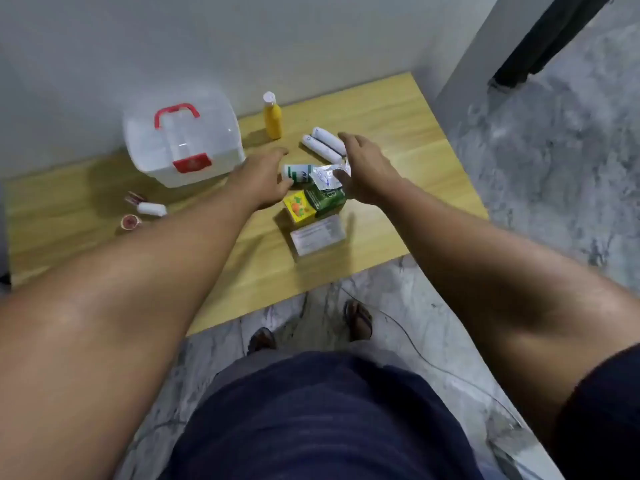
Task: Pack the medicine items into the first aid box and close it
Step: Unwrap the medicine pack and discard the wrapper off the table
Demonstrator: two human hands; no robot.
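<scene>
While both hands [266, 181] [363, 171] spread, medicine items [313, 188] lie between the fingers.

First aid box and medicine items sitting on the table, unpacked.

First aid box [183, 140], translucent white, red handle, lid shut, is standing at rear left. Yellow bottle [272, 117] is standing upright just right of it. Two white rolls [323, 144], green carton [325, 199], yellow carton [299, 210] are lying clustered mid-table.

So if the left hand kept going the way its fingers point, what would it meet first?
Probably nothing close: the left hand points past the first aid box toward bare table, then the yellow bottle, though depth is unclear.
</scene>
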